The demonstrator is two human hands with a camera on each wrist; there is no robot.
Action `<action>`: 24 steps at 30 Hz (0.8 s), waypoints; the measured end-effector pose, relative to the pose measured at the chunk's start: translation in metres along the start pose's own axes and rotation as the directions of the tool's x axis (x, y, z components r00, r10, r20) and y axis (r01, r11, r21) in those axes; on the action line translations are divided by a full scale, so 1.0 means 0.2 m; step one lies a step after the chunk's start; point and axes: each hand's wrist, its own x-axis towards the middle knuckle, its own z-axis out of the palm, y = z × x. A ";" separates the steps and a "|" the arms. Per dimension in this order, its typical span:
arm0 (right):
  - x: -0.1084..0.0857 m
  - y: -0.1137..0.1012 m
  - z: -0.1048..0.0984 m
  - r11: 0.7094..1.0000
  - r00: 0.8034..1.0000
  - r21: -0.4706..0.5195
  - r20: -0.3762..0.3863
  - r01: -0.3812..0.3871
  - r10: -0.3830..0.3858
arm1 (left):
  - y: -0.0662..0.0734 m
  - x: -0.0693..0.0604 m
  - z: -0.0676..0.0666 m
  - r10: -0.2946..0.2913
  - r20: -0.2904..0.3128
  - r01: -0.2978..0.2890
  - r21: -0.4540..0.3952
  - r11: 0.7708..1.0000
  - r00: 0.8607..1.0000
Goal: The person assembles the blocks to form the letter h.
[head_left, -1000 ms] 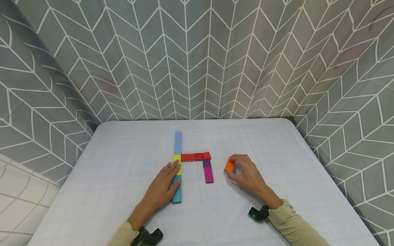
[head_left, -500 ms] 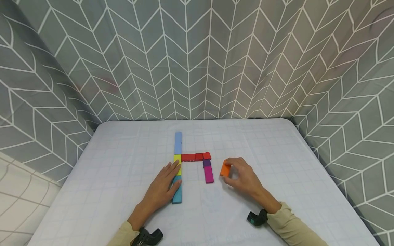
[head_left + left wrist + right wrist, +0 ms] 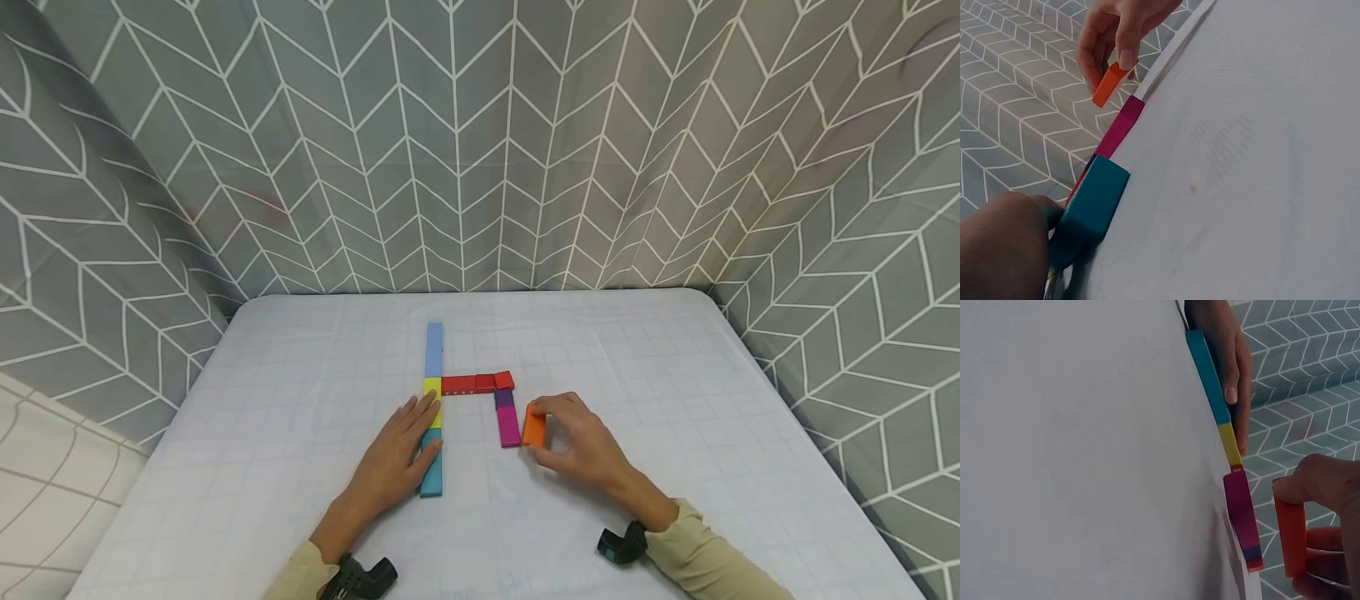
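Observation:
My right hand (image 3: 588,446) pinches an orange block (image 3: 534,427) between thumb and fingers, just right of a magenta block (image 3: 508,427). In the right wrist view, the orange block (image 3: 1290,539) appears raised off the table. My left hand (image 3: 392,457) rests with extended fingers across a yellow block (image 3: 432,385) and a teal block (image 3: 431,481). Those two form a column with a light blue block (image 3: 434,350) at the far end. Red blocks (image 3: 459,384) run right from the yellow one, and a purple block (image 3: 505,399) joins their right end to the magenta one.
A white cloth covers the table (image 3: 300,367), whose far corners are rounded. Grey curtains (image 3: 480,150) with a white chevron pattern hang behind it and at both sides. A black device (image 3: 622,543) is strapped at my right wrist, another (image 3: 363,579) at my left.
My right hand has moved left and slightly nearer to me, carrying the orange block up close to the magenta block. My left hand and the laid-out blocks have stayed in place.

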 end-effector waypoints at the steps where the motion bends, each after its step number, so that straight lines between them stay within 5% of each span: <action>1: 0.00 -0.01 0.00 1.000 1.000 0.001 0.012 0.006 -0.006 | 0.00 0.00 0.00 0.000 -0.001 0.000 0.001 1.000 1.000; 11: -0.01 -0.05 0.02 0.998 0.991 0.020 0.112 0.065 -0.067 | 0.00 0.00 0.00 0.005 0.004 -0.005 -0.014 1.000 1.000; 24: -0.02 -0.04 0.05 0.978 0.966 0.023 0.154 0.207 -0.208 | -0.01 0.00 0.00 0.021 0.002 -0.021 -0.006 1.000 1.000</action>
